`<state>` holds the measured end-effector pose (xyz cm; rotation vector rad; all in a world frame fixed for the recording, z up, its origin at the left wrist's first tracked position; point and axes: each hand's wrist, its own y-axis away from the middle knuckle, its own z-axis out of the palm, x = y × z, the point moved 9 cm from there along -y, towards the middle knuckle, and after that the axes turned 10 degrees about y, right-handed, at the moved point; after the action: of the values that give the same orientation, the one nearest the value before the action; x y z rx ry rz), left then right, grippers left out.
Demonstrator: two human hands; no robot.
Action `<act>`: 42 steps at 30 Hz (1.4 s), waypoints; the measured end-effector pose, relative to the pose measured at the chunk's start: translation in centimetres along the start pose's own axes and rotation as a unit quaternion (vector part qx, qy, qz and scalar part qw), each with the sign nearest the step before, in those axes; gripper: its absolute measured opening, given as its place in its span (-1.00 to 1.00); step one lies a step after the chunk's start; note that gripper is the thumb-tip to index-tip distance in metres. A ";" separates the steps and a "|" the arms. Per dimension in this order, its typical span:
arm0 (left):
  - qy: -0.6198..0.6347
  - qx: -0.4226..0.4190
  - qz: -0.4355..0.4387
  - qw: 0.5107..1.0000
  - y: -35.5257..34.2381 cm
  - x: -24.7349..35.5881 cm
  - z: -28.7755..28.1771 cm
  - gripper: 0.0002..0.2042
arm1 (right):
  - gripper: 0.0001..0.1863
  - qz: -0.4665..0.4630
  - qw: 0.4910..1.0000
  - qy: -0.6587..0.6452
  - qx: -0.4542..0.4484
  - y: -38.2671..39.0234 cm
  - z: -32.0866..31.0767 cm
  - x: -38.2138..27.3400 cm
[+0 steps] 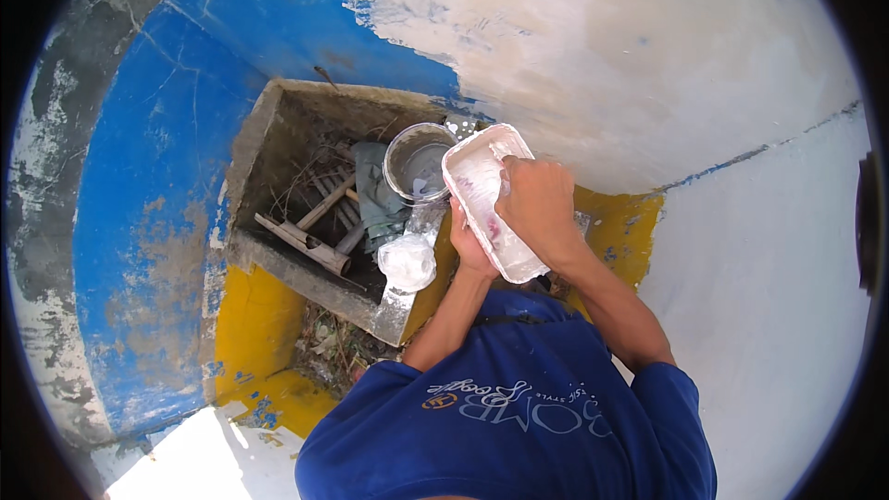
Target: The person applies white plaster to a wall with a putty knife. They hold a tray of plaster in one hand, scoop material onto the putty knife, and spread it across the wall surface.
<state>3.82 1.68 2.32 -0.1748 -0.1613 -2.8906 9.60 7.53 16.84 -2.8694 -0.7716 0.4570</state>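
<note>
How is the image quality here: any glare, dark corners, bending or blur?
Head view: black fisheye corners, wall edges bend toward the rim; sunlit floor at lower left is blown out; the concrete box lies in shade; the white tray and both hands, left hand and right hand, are fairly sharp.

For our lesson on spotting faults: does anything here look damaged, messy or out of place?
Yes. The blue wall is peeling in patches down to grey. The concrete box holds scrap sticks, a rag and a paint-smeared bucket. The white tray, held in both hands, is smeared too.
</note>
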 end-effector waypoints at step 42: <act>0.050 -0.085 0.024 0.995 -0.5 0.7 -0.1 -0.39 | -0.77 0.021 0.983 -0.160 -0.092 -0.1 1.0 -0.5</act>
<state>2.95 1.98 2.24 -0.0612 0.1051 -2.8561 8.87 7.40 16.05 -3.0264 -0.8401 0.9154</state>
